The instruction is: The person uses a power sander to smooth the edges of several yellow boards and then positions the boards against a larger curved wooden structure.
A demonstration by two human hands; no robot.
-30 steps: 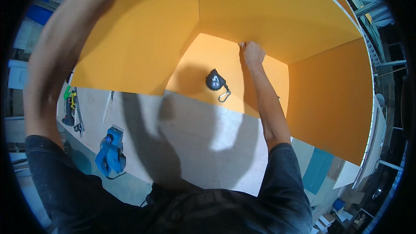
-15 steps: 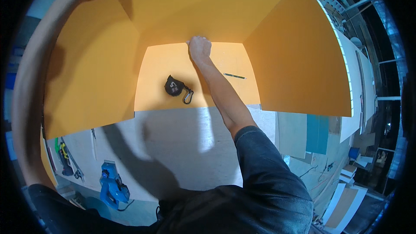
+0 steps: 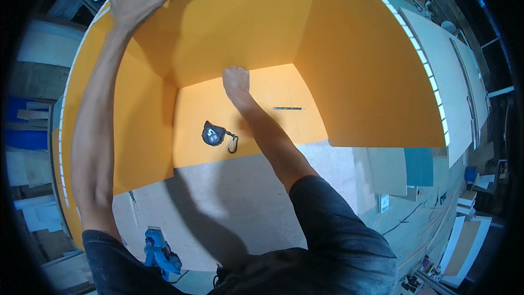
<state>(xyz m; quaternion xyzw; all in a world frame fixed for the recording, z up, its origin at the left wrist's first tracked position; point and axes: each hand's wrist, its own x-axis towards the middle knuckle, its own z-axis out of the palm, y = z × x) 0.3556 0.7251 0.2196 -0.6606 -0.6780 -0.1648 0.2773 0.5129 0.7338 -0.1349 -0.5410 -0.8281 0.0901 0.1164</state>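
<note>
my left hand (image 3: 136,1) spreads wide on the box's (image 3: 245,27) top edge; inside the box, my right hand (image 3: 237,82) makes a fist, maybe empty, i can't tell.

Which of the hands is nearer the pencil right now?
The right. The right hand, curled, is left of and beyond the pencil, near the floor's back edge, not touching it. The left hand is farther, up at the orange box's upper-left rim.

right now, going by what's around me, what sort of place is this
Probably a woodworking or panel workshop: there is a blue power tool, a black tape measure lying on an orange panel, and large pale boards at the right.
</note>
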